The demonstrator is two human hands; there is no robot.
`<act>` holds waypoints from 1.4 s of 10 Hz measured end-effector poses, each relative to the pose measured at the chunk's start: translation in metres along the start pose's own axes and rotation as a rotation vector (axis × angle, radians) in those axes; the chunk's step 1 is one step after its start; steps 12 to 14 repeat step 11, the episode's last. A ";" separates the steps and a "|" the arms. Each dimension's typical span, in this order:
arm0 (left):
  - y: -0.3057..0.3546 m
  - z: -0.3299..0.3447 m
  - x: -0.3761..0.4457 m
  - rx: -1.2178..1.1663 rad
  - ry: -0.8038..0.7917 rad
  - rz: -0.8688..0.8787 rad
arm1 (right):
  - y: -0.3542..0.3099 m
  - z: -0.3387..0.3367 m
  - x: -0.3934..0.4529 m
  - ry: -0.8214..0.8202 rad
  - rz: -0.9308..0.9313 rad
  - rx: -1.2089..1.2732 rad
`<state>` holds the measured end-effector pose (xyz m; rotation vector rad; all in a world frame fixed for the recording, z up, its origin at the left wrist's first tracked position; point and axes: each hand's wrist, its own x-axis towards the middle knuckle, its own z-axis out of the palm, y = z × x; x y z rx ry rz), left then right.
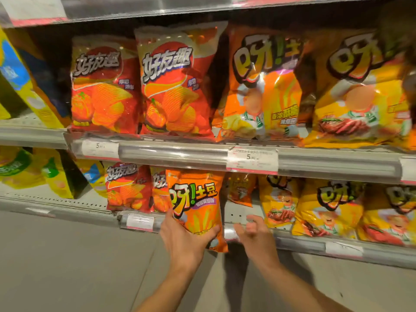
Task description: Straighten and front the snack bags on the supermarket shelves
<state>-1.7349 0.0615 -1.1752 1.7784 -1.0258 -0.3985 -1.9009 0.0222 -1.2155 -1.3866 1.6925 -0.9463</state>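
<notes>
My left hand point(184, 237) grips the lower end of an orange snack bag point(198, 206), held upright in front of the lower shelf's edge point(299, 244). My right hand point(254, 233) hovers just right of the bag with fingers loosely spread, holding nothing, in front of a gap on the shelf. Red chip bags point(128, 188) stand to the left of the held bag. Yellow bags point(326, 208) stand to the right. Behind the gap, a small orange bag point(240, 190) sits further back.
The shelf above holds two red chip bags point(175, 86), an orange bag point(263, 86) and a yellow bag point(360, 95) at its front rail point(171, 154) with price tags. Yellow-green packs point(22, 82) lean at the left. Grey floor lies below.
</notes>
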 end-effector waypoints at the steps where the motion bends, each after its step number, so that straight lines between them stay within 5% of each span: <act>1: 0.027 0.038 0.001 0.013 -0.031 -0.011 | 0.017 -0.037 0.004 0.009 0.101 0.011; 3: 0.055 0.088 0.020 0.129 -0.034 -0.064 | 0.043 -0.082 0.013 0.051 0.244 -0.074; 6: 0.036 0.112 0.027 0.234 -0.094 -0.034 | 0.061 -0.068 0.026 0.096 0.580 0.379; 10: 0.042 0.083 0.022 0.082 -0.324 -0.116 | 0.026 -0.094 0.017 -0.058 0.688 0.471; 11: 0.061 0.049 0.008 0.102 -0.316 -0.240 | -0.008 -0.124 -0.015 -0.102 0.769 0.384; 14: 0.061 0.049 0.008 0.102 -0.316 -0.240 | -0.008 -0.124 -0.015 -0.102 0.769 0.384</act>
